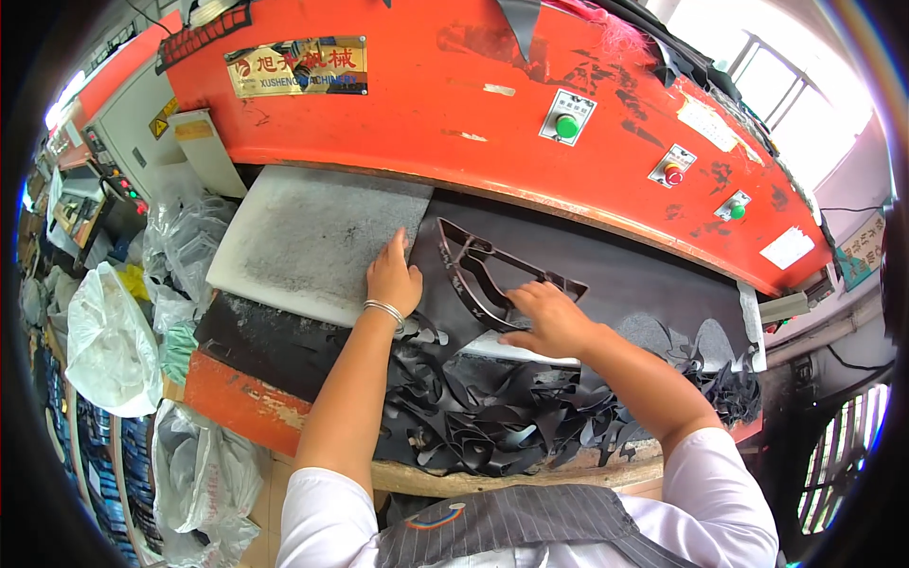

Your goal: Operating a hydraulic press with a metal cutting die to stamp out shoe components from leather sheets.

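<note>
Metal cutter (459, 275) lies on dark sheet (663, 275), between the hands. Right hand (557, 322) touches its right side; grip cannot be told. Left hand (394, 282): fingers extended, grasping nothing. Judged step: positioning; next move calls for careful alignment.

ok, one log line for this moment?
left hand: open, over white pad; right hand: at metal cutter, grip unclear; metal cutter: on dark sheet; scraps: heaped in front
</note>
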`<state>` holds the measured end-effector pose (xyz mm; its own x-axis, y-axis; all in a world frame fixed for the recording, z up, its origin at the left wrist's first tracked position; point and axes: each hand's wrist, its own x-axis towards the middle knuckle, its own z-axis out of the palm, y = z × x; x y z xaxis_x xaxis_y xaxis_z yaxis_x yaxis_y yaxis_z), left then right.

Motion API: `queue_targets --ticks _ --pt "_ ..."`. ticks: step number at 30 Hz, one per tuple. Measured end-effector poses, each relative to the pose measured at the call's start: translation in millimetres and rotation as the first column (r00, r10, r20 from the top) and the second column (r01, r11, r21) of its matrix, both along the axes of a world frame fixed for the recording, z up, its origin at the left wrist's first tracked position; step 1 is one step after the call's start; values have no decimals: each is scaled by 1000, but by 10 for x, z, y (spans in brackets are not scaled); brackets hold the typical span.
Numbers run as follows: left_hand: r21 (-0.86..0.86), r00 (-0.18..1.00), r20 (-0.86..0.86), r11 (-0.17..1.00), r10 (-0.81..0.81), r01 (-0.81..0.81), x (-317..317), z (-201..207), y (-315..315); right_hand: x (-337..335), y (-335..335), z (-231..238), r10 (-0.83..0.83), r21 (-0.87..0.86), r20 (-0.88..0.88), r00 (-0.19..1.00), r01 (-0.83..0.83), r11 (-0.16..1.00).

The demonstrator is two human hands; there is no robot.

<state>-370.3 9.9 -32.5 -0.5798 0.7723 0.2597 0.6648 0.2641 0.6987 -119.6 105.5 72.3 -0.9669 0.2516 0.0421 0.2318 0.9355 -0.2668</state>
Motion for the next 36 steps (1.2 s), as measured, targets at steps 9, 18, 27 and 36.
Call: queue_targets --ticks 9,18,27,36 --pt "-118 992 -99 991 -81 69 11 -44 120 -363 266 -428 -57 99 70 996 50 994" --pt "-176 986 -99 978 -130 111 -249 -90 425 147 159 -743 -667 -9 -190 720 678 735" --pt "-119 977 -174 988 -120 100 -318 -119 537 113 287 -982 -720 -195 -274 637 697 690" --pt "-97 977 -190 992 -99 82 -309 -116 569 139 259 -947 -610 -31 -423 670 662 749"
